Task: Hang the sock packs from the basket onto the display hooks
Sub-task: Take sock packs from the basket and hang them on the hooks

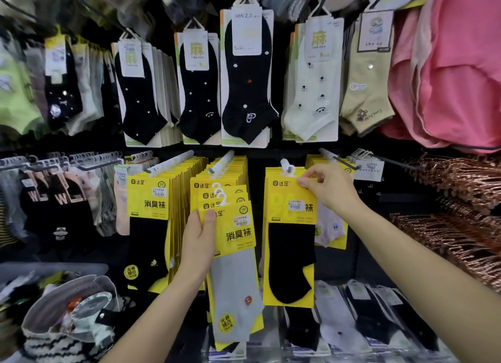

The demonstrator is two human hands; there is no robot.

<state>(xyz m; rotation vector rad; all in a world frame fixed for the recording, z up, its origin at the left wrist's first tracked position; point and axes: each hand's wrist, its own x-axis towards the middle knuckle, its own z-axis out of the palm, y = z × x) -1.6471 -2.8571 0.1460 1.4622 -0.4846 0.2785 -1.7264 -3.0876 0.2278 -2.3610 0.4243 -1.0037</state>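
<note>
Your left grip (199,238) is clenched around a fanned stack of yellow sock packs (235,254), thumb on the front card, a grey sock foremost. At least 3 white hanger loops stick up at the fan's top, so this reads as stock waiting its turn, held low and clear of the pegs. Your right grip (329,189) pinches the top right corner of a black-sock pack (291,240). Its white loop sits at the tip of a white hook (286,165) in the display's lower row, right of centre. The corner hold likely steadies the card while the loop seats; whether it is fully over the hook I cannot tell. Hooks to the left carry dense rows of matching yellow packs (151,200). The upper row holds carded ankle socks (246,72), black and pale. Pink garments (455,72) hang at the display's upper right corner, and copper-coloured hangers (461,200) crowd its right edge. Flat packs (352,314) lie along the bottom edge. A heap of mixed fabric goods (70,316) sits at the lower left corner; no basket is plainly identifiable.
</note>
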